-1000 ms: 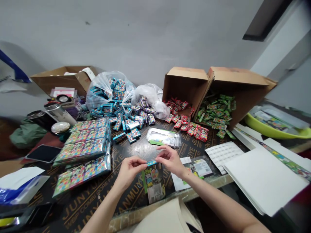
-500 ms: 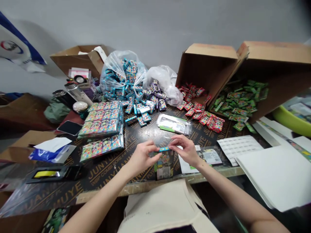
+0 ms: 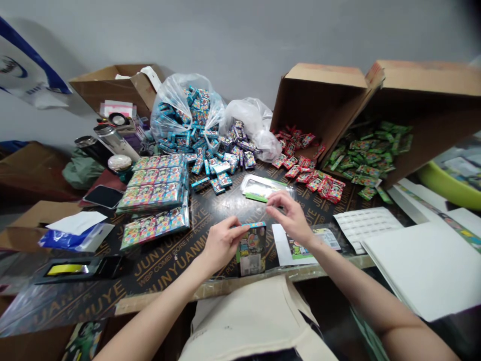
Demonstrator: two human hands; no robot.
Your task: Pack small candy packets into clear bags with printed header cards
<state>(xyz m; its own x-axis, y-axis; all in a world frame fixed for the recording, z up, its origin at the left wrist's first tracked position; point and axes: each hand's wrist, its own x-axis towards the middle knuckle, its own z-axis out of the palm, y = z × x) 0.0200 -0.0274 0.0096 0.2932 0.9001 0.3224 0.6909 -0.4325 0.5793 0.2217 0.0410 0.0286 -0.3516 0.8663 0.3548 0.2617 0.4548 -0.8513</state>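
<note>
blue along its top edge, dark and brightly printed on its face, the little box (image 3: 252, 253) stands upright by the near edge of the table (image 3: 161, 263), right in front of the person in the cream apron (image 3: 244, 321). and look at the left hand (image 3: 222, 243): fingers drawn in narrow, pinching that box at its upper left corner. the right hand (image 3: 289, 215) hangs above and to the right, clear of the box, thumb and fingers curled with a small gap between them; i see nothing in that gap.

just under the right wrist, a white paper (image 3: 280, 245) lies flat with a printed packet (image 3: 300, 249) over it. beyond the hands, some clear plastic cases (image 3: 259, 188) with green edges lie together. over on the left, here's a stack of shiny packs (image 3: 154, 193), a phone (image 3: 103, 196) near it.

and what colour along the back! blue packets (image 3: 180, 143) spill from a plastic bag (image 3: 160, 103), purple packets (image 3: 238, 135) sit next to them, red packets (image 3: 332, 189) run out of one cardboard carton (image 3: 325, 74), green packets (image 3: 370, 163) out of its neighbour. off to the right, white sheets (image 3: 424, 273) lie in a pile.
</note>
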